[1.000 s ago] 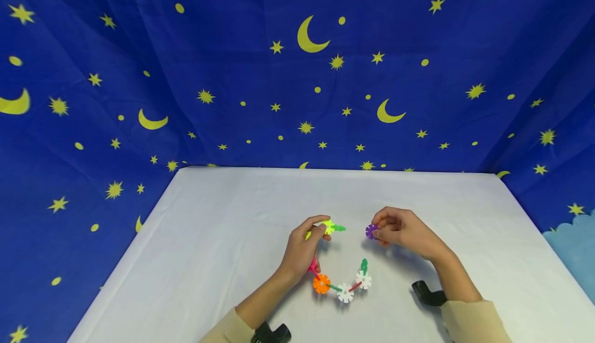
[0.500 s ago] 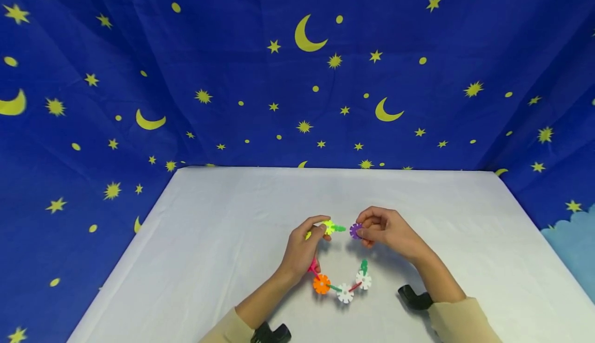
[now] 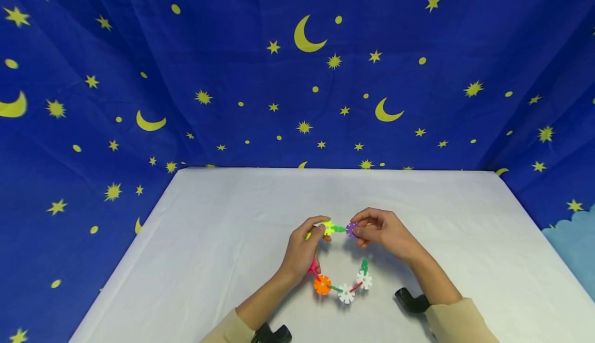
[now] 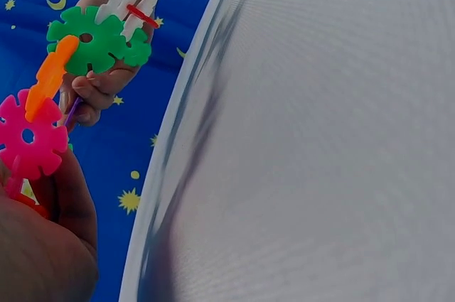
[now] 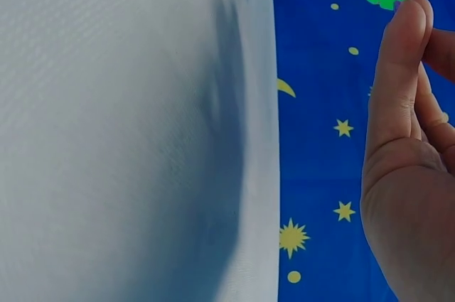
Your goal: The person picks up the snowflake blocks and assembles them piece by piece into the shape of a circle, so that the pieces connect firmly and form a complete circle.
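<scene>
A curved chain of notched snowflake discs hangs from my left hand (image 3: 303,250), which pinches it near a yellow disc (image 3: 328,228). Past the yellow disc a green disc (image 3: 341,229) points right. Below the hand the chain runs through a pink disc (image 3: 313,266), an orange disc (image 3: 322,285), white discs (image 3: 346,294) and a green end disc (image 3: 364,265). Between thumb and fingers my right hand (image 3: 383,233) pinches a purple disc (image 3: 351,230). Its edge meets the upper green disc's tip; whether the slots interlock I cannot tell. The left hand's fingers partly cover the chain.
A white-covered table (image 3: 223,250) lies beneath both hands. Blue curtains (image 3: 260,74) with yellow stars and moons stand behind it and at its sides. A black wrist-worn device (image 3: 411,300) sits by the right forearm, another black device (image 3: 274,333) by the left.
My right hand has moved left with the purple disc, closing the gap to the upper green disc. The left hand and the chain have stayed nearly still.
</scene>
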{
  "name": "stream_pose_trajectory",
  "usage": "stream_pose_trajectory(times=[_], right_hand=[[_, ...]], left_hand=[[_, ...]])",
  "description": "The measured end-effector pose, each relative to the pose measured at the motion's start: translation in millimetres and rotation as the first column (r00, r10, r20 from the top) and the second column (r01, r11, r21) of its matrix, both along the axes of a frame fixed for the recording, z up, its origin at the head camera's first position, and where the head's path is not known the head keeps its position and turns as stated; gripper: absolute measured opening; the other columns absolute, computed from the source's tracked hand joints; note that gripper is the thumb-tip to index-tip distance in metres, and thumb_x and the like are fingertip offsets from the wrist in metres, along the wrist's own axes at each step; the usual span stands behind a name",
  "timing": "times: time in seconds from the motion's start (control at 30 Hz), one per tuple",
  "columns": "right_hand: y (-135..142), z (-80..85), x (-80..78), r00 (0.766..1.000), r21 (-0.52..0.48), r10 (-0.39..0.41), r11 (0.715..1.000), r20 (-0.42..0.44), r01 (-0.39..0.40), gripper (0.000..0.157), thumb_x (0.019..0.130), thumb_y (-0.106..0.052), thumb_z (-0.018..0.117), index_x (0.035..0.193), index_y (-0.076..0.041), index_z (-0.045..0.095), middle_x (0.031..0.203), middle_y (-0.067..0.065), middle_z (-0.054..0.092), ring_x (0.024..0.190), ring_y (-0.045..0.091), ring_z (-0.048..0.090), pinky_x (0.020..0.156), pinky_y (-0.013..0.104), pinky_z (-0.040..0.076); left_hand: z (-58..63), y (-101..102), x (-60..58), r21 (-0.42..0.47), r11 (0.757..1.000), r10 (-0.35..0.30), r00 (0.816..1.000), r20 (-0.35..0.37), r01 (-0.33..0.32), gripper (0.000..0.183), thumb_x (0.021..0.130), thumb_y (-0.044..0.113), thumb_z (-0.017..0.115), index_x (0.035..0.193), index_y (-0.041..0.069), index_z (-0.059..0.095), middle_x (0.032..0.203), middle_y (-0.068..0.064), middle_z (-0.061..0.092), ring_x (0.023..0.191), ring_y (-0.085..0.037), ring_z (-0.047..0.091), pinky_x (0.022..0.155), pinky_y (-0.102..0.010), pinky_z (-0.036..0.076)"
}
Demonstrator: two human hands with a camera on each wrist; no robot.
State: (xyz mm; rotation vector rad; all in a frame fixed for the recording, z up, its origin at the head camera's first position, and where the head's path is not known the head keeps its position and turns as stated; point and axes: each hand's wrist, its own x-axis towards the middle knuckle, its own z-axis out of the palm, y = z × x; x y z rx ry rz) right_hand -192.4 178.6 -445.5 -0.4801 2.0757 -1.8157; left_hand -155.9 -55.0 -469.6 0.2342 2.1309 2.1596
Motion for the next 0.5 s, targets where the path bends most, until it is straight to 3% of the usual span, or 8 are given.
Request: stream_pose_trajectory(times=[0.3,0.5], right_hand=[[-6.6,-0.7,1.5,1.000,-0.016,0.023,1.000,-0.008,-0.023,0.030,0.091,-0.013,0.067,0.110,0.007,0.058,0.094,0.037,0.059,0.070,0.031,0.065,0.068,0.044,0.056],[-7.3,0.6,4.1,0.999,-0.042,0.024,0.999,-0.027,-0.025,0.024,0.091,-0.009,0.066,0.106,0.008,0.058,0.090,0.040,0.058,0.067,0.032,0.065,0.066,0.045,0.056]], left_hand=[[2.1,0.1,1.3,-0.014,1.000,-0.022,1.000,0.008,0.022,0.027,0.103,0.028,0.047,0.125,0.021,0.060,0.094,-0.020,0.063,0.031,-0.016,0.041,0.031,-0.036,0.044],[21.2,0.8,9.8,0.019,0.998,-0.066,0.998,-0.017,0.066,0.027,0.104,0.016,0.042,0.126,0.011,0.057,0.090,-0.027,0.057,0.033,-0.013,0.040,0.031,-0.029,0.040]])
